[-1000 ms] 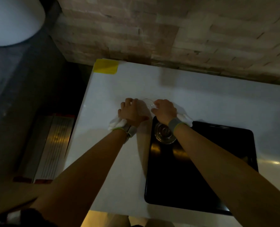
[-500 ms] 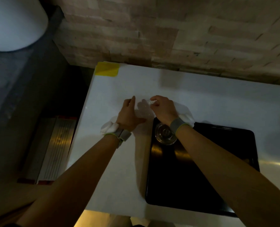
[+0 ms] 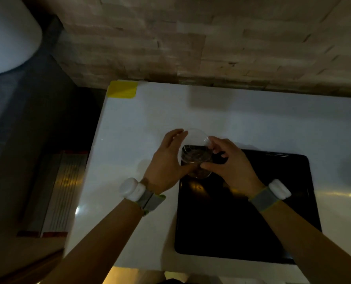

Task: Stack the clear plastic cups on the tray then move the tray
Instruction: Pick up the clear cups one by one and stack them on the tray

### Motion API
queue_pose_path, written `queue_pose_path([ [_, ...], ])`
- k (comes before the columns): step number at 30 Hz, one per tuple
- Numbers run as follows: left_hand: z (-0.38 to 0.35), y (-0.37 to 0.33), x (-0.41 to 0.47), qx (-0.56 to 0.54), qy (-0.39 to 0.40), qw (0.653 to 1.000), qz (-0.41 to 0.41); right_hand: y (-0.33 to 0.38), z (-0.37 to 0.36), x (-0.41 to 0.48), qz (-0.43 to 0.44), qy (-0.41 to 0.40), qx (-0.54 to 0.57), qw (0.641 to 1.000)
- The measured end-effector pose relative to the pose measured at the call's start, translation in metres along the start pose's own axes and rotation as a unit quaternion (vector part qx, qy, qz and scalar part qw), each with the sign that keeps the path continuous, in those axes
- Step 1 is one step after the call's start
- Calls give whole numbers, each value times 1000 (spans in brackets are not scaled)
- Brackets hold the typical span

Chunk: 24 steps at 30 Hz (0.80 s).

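We count two clear cups (image 3: 195, 152), one black tray (image 3: 252, 222); our left hand (image 3: 166, 167) and right hand (image 3: 230, 165) clasp the upper cup. Yellow tape (image 3: 123, 89) lies beyond.

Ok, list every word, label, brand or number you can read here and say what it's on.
No readable text in this picture.
Yellow tape patch at the table's far left corner: blank.
White wrist devices: no markings visible.
Clear cup held by both hands and black tray: no print visible.
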<state>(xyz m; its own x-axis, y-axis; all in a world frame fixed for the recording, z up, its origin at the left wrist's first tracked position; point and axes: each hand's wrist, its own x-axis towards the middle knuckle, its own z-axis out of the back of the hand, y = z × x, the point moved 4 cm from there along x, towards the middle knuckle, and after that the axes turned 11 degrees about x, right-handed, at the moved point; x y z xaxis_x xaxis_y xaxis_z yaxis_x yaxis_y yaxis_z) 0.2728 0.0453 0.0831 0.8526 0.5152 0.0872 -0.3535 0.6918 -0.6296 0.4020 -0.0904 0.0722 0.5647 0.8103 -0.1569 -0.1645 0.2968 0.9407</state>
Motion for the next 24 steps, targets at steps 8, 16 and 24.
queue_pose_path([
  [8, -42, 5, -15, 19, 47, 999, 18, -46, -3, -20, -29, -45, -31, 998],
  [16, -66, 17, -20, 75, 64, 995, 24, -65, -11, -26, -72, -46, -81, 993],
  [24, -76, 27, -18, 98, 78, 992, 26, -71, -16, -19, -92, -55, -142, 984],
])
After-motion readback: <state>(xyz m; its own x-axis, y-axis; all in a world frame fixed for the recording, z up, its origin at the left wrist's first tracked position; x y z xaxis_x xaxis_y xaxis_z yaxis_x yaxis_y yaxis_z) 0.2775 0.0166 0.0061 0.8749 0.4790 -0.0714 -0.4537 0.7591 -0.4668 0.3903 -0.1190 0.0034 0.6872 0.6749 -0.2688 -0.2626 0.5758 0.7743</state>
